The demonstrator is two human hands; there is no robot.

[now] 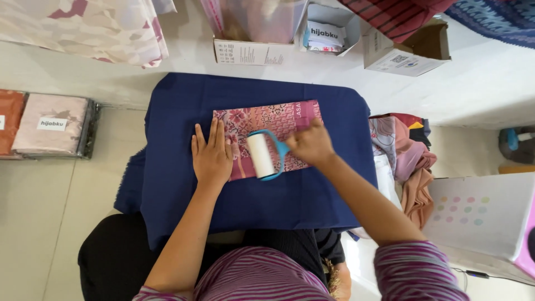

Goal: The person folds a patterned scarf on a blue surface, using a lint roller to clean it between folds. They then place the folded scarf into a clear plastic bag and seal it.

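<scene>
A lint roller [261,155] is gripped by the right hand [310,144] mid-way across a folded pink scarf [267,120]; the left hand [212,158] is pressed flat, fingers spread, holding nothing.

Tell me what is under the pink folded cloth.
The pink cloth lies on a navy cloth. The left hand presses it; the right hand holds a roller. What the navy cloth covers is hidden.

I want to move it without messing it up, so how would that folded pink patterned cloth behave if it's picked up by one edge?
The folded pink cloth would probably droop and unfold, since it looks thin and lies flat. It seems light and apt to slide: the left hand presses it against the navy cloth while the right hand works the lint roller over it.
</scene>
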